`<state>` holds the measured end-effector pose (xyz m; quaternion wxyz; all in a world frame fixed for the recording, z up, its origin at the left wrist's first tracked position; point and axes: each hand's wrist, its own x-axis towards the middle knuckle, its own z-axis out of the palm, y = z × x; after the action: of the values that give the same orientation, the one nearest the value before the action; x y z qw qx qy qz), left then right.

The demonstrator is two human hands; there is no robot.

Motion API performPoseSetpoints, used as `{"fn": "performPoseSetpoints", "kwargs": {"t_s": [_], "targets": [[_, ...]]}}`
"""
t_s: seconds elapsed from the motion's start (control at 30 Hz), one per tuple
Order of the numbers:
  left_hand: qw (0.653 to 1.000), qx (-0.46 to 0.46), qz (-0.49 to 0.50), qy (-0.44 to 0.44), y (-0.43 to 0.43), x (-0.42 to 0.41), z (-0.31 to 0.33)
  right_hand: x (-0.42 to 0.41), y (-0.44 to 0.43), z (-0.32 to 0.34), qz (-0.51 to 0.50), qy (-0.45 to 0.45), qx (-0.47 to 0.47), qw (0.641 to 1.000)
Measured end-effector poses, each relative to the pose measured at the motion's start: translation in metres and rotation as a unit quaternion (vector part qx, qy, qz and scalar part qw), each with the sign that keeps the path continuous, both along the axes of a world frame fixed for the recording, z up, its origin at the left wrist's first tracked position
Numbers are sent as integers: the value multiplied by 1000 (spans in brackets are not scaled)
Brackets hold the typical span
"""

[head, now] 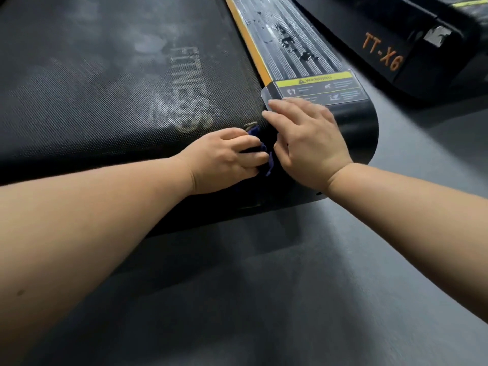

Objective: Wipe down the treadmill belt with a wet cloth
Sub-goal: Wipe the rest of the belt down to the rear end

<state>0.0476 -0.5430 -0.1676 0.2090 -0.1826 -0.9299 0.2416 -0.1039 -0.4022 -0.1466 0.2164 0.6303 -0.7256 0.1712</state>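
- two bare hands are seen close together at one corner of the treadmill belt [105, 88], with a narrow gap left between them.
- the left hand [224, 159] is curled, its fingers [245, 141] folded round a dark blue cloth [267, 157].
- the cloth is gripped and held against the belt's near edge, where the belt turns downward.
- only a small bunch of the cloth is shown, sticking out just past the left fingertips and hanging a little below them.
- the right hand [311, 146] is laid flat, its fingers [287, 109] nearly straight and slightly spread over the black end cap [361, 133]; nothing is held by them.
- whether the cloth is touched by the right thumb cannot be told.
- a yellow-banded warning label [320, 87] is set just beyond the right fingertips, and its near edge is met by them.
- the worn word "fitness" [190, 91] is printed on the belt just beyond the left fingers.
- an orange strip [248, 40] and a ribbed, scuffed side rail [290, 43] are seen further on from the right fingertips.
- a second machine [383, 54] marked "tt-x6" is placed well to the right of the right fingers.
- grey floor [290, 299] is seen beneath both forearms.
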Motion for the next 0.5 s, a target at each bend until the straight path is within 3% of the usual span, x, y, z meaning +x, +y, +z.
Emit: {"fn": "performPoseSetpoints", "kwargs": {"t_s": [0.13, 0.33, 0.5], "targets": [[999, 13, -7, -44, -9, 18, 1, -11, -1, 5, 9, 60, 59, 996], [993, -8, 36, -112, -32, 99, -1, -18, 2, -2, 18, 71, 45, 996], [999, -8, 23, -22, 0, 54, 8, -4, -7, -6, 31, 68, 42, 996]]}}
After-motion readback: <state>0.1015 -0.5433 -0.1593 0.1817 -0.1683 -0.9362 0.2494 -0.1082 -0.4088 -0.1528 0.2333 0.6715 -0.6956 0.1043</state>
